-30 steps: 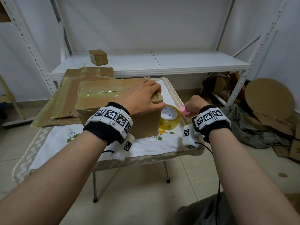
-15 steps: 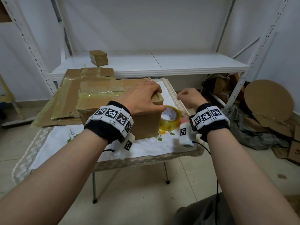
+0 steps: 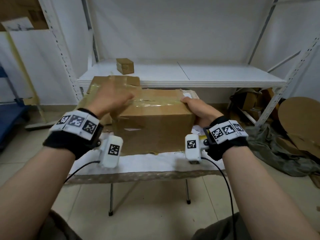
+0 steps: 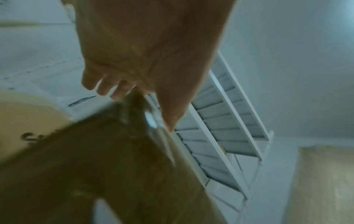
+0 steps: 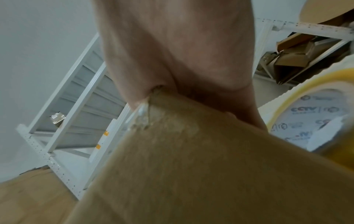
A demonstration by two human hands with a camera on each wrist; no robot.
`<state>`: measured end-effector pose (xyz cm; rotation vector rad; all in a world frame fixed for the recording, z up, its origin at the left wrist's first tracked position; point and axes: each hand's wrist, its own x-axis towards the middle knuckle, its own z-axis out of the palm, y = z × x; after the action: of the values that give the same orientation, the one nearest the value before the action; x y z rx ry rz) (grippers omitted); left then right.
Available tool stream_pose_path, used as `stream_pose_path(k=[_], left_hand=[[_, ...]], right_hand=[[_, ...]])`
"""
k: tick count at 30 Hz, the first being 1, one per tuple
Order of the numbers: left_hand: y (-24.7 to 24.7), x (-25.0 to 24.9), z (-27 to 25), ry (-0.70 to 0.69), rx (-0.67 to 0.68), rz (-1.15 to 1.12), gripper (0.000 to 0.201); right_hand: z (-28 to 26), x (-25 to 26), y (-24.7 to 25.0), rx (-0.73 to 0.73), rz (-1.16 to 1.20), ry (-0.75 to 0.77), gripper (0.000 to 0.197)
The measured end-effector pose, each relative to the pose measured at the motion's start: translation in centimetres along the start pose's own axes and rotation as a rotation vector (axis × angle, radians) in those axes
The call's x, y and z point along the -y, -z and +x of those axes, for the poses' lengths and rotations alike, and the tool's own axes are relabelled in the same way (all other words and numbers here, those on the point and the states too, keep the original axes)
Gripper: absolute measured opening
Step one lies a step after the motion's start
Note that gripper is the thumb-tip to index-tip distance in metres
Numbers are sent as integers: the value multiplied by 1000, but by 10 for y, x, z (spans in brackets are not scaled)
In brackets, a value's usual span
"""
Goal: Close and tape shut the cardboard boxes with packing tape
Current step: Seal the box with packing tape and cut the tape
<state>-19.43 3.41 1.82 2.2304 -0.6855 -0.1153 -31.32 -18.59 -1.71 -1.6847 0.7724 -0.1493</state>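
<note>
A brown cardboard box point(image 3: 155, 129) with clear tape across its closed top stands on the white-clothed folding table point(image 3: 147, 161). My left hand point(image 3: 110, 99) is at its top left corner; in the blurred left wrist view the thumb and curled fingers point(image 4: 103, 89) straddle that corner of the box point(image 4: 95, 174). My right hand point(image 3: 195, 108) grips the top right corner, thumb on top and fingers down the side, as the right wrist view shows around the box point(image 5: 191, 174). The yellow tape roll point(image 5: 298, 109) lies just right of the box, hidden behind my right wrist in the head view.
Flattened taped cardboard point(image 3: 119, 80) lies behind the box on the left. A small box point(image 3: 125, 66) sits on the white shelf point(image 3: 207, 75) behind the table. A round cardboard disc point(image 3: 301, 115), cardboard scraps and grey cloth lie on the floor at the right.
My right hand let go of a pink object and moved to the box's right corner. My left hand shifted from the box's right front corner to its left corner. The view moved closer.
</note>
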Motion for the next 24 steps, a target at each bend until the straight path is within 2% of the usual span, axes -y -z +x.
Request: stream_pose_path(k=[4,6,12,14,18,21,24], left_hand=[[-2,33,-8,200,184,-242,39],[-5,42,-4,275,256,-379,37],[-13,57,5,299,307,-533,39],[-13,61,6,305,347,-569,47],[-2,81,11,311,529,-767,82],[5,95,13,414,438,-706,95],[-4,102,14,440,378,-552,90]], right_hand=[[4,3,-1,0,13,-24,29],[7,3,-2,-21,33,-32,28],[11,-3,-1,12,151,-74,30],[13,-4,0,8,151,-69,30],[12,-3,2,16,174,-92,34],[9,-3,5,52,201,-82,53],[8,-7,6,64,219,-75,70]])
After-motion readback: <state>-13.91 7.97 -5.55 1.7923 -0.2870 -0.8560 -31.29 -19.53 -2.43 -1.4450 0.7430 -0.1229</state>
